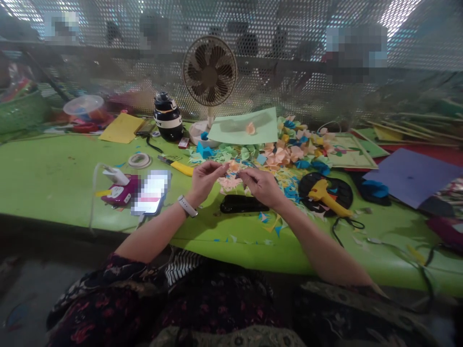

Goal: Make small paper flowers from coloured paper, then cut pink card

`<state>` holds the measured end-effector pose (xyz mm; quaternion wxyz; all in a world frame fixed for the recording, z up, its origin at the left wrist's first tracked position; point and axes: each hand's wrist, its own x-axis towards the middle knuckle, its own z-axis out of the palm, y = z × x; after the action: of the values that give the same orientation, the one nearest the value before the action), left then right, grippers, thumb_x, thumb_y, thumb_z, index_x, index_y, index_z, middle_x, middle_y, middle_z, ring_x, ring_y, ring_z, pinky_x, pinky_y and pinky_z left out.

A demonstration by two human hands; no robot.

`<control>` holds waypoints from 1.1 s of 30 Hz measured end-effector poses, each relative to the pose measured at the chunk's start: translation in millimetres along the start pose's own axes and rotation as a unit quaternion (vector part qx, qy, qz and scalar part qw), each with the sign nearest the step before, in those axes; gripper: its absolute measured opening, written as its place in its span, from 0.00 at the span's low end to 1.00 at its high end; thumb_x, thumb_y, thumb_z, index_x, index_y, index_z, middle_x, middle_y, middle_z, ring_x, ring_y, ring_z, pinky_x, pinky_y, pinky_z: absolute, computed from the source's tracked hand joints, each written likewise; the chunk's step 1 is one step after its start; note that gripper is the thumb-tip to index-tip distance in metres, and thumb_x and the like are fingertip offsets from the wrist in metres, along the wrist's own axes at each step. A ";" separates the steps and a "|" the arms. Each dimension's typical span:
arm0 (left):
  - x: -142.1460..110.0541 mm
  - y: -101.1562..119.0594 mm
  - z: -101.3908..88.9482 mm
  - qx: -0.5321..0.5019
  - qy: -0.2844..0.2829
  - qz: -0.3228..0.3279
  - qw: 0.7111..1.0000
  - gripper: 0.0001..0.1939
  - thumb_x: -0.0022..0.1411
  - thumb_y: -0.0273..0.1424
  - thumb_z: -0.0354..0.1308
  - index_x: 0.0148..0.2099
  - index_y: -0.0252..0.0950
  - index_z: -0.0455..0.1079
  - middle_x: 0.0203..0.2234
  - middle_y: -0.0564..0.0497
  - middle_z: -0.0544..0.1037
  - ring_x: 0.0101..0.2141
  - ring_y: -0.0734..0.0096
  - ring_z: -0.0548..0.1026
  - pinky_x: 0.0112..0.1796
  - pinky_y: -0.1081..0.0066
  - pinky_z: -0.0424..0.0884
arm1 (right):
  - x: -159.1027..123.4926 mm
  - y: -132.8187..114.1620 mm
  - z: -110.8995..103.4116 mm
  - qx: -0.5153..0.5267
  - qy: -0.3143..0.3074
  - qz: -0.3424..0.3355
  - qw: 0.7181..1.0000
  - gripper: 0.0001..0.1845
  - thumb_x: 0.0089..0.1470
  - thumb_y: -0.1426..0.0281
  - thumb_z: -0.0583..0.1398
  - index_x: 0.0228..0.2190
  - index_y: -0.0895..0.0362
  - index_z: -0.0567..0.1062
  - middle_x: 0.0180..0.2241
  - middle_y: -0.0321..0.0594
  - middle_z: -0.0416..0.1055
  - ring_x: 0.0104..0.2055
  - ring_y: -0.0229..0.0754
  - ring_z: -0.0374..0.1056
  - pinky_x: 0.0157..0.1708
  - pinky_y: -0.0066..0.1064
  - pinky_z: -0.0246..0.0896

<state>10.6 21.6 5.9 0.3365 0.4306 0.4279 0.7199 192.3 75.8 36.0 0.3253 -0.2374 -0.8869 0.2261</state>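
Between my fingertips, above the table, is a small peach paper flower [233,166]. My left hand [208,179], with a pale watch on its wrist, is closed in a pinch at the flower's left side. My right hand [261,187] has its fingers pinched together at the flower's right side; its fingertips are partly hidden, and I cannot make out whether it grips a petal. Below the hands lies a black stapler-like object [243,204]. Paper scraps [284,179] in yellow, blue and peach spread around and behind them.
A fan [210,72] stands at the back beside a dark jar [169,120]. A green paper sheet [231,127] bears another peach flower, near a heap of paper pieces [285,152]. A yellow glue gun [331,198] lies right; a phone [152,192], tape roll [140,160] and yellow cutter [181,167] lie left.
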 end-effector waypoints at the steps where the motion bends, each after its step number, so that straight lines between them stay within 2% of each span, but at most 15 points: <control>1: 1.3 -1.2 -0.9 -0.004 0.012 -0.001 1.000 0.20 0.46 0.47 0.75 0.27 0.36 0.75 0.21 0.54 0.76 0.23 0.78 0.73 0.29 0.73 0.73 | 0.3 0.8 -1.1 -0.001 -0.004 -0.003 1.000 0.29 0.67 0.48 0.49 0.28 0.55 0.75 0.24 0.39 0.71 0.27 0.39 0.66 0.31 0.31 0.60; 5: 9.3 -5.0 -6.5 -0.032 0.056 -0.002 0.998 0.18 0.49 0.45 0.74 0.28 0.37 0.74 0.22 0.55 0.76 0.23 0.79 0.72 0.30 0.74 0.73 | 2.1 8.7 -7.2 -0.021 -0.004 -0.017 1.000 0.27 0.67 0.51 0.49 0.26 0.55 0.72 0.23 0.39 0.69 0.26 0.39 0.64 0.30 0.31 0.57; 8: 14.0 -6.7 -10.2 -0.036 0.056 -0.008 0.998 0.16 0.51 0.43 0.73 0.29 0.38 0.73 0.22 0.55 0.76 0.23 0.80 0.72 0.31 0.74 0.74 | 3.9 22.2 -14.4 -0.071 -0.006 0.012 0.997 0.24 0.67 0.56 0.51 0.24 0.55 0.70 0.22 0.37 0.68 0.25 0.38 0.62 0.29 0.31 0.54; 10: 14.8 -7.8 -11.2 -0.033 0.047 -0.021 0.998 0.15 0.51 0.42 0.73 0.30 0.37 0.74 0.23 0.55 0.77 0.24 0.80 0.73 0.31 0.74 0.74 | 4.6 34.4 -19.7 -0.120 -0.033 0.050 0.991 0.21 0.66 0.59 0.53 0.24 0.55 0.70 0.22 0.38 0.69 0.25 0.39 0.62 0.28 0.31 0.52; 13: 13.0 -8.9 -10.5 -0.016 0.021 -0.029 0.999 0.16 0.49 0.41 0.74 0.32 0.36 0.77 0.25 0.53 0.78 0.25 0.79 0.74 0.31 0.74 0.74 | 3.6 53.3 -25.6 -0.201 -0.111 0.100 0.968 0.18 0.62 0.63 0.57 0.22 0.55 0.70 0.24 0.39 0.72 0.25 0.39 0.63 0.25 0.31 0.47; 15: 10.7 -9.0 -9.2 0.011 -0.009 -0.022 1.000 0.16 0.49 0.42 0.74 0.32 0.35 0.77 0.24 0.52 0.79 0.25 0.78 0.74 0.30 0.74 0.73 | 2.1 62.0 -26.7 -0.239 -0.157 0.117 0.951 0.17 0.60 0.64 0.59 0.21 0.55 0.70 0.23 0.39 0.73 0.24 0.39 0.62 0.23 0.31 0.44; 17: 7.8 -9.0 -7.8 0.049 -0.045 -0.014 0.998 0.16 0.49 0.41 0.74 0.31 0.34 0.78 0.25 0.50 0.79 0.25 0.76 0.75 0.29 0.74 0.73 | 1.1 64.5 -26.1 -0.259 -0.173 0.121 0.942 0.15 0.59 0.65 0.59 0.21 0.55 0.72 0.24 0.39 0.74 0.23 0.39 0.63 0.23 0.31 0.45; 20: 3.3 -10.3 -6.4 0.103 -0.093 0.004 0.990 0.14 0.51 0.40 0.72 0.32 0.34 0.79 0.27 0.48 0.81 0.27 0.73 0.76 0.29 0.73 0.74 | 1.7 54.6 -23.2 -0.255 -0.116 0.090 0.956 0.10 0.59 0.67 0.58 0.27 0.55 0.77 0.30 0.42 0.78 0.30 0.42 0.69 0.26 0.31 0.53; 24: -0.3 -14.4 -7.0 0.163 -0.123 0.053 0.977 0.11 0.55 0.39 0.69 0.34 0.35 0.81 0.29 0.46 0.82 0.29 0.70 0.78 0.31 0.71 0.76 | 2.8 28.6 -16.6 -0.153 -0.036 -0.002 0.988 0.11 0.62 0.67 0.56 0.37 0.55 0.79 0.37 0.45 0.79 0.38 0.45 0.73 0.37 0.35 0.64; 28: -0.5 -18.1 -9.4 0.223 -0.142 0.113 0.958 0.10 0.58 0.38 0.66 0.35 0.37 0.81 0.30 0.46 0.83 0.30 0.69 0.79 0.33 0.70 0.77 | 0.1 15.7 -6.7 -0.146 -0.022 -0.054 0.988 0.12 0.61 0.65 0.57 0.40 0.56 0.79 0.38 0.47 0.80 0.41 0.48 0.74 0.42 0.39 0.67; 33: 0.2 -21.5 -11.4 0.275 -0.153 0.164 0.935 0.08 0.61 0.37 0.65 0.37 0.39 0.82 0.29 0.46 0.82 0.30 0.69 0.77 0.33 0.70 0.75 | -3.4 19.4 2.3 -0.189 -0.010 -0.072 0.979 0.14 0.62 0.67 0.57 0.42 0.57 0.80 0.39 0.49 0.80 0.42 0.50 0.74 0.44 0.41 0.67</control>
<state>2.7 26.8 -16.5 0.1436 0.6756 0.4757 0.5447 198.3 88.6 22.1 0.2810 -0.2275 -0.9318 0.0331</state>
